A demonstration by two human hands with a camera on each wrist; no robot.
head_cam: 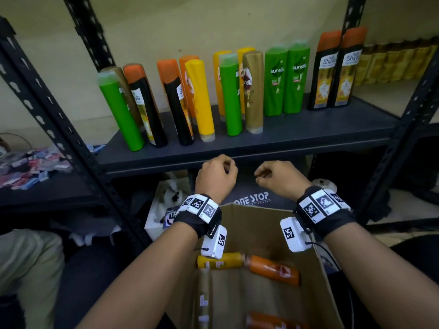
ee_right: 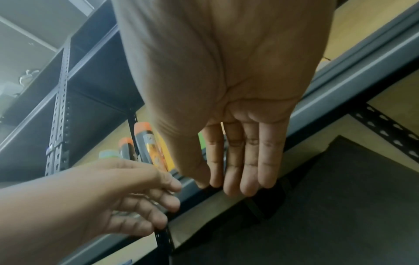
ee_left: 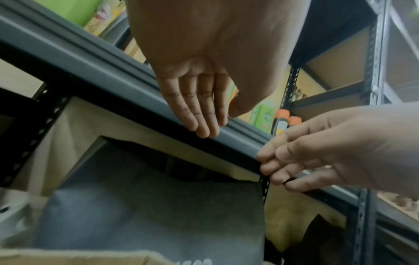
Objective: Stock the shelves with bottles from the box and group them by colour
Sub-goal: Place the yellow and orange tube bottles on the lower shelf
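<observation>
Both hands hover empty just in front of the shelf (head_cam: 308,129) edge, above the cardboard box (head_cam: 244,224). My left hand (head_cam: 217,172) and right hand (head_cam: 270,175) are a palm's width apart, fingers relaxed and loosely bent. The wrist views show the left fingers (ee_left: 204,116) and right fingers (ee_right: 240,161) fairly straight, holding nothing. In the box lie a yellow bottle (head_cam: 218,261) and an orange bottle (head_cam: 273,269). Mixed green, black, yellow, orange and gold bottles (head_cam: 200,98) stand at the shelf's left and middle. Two green bottles (head_cam: 286,79) and two black orange-capped bottles (head_cam: 335,70) stand grouped at the right.
A dark bag (head_cam: 251,198) printed "ONE STOP" and a white box (head_cam: 164,203) sit under the shelf. Perforated black posts (head_cam: 59,129) frame the rack. Loose sachets (head_cam: 31,167) lie on the left shelf. A person's knee (head_cam: 26,257) is at lower left.
</observation>
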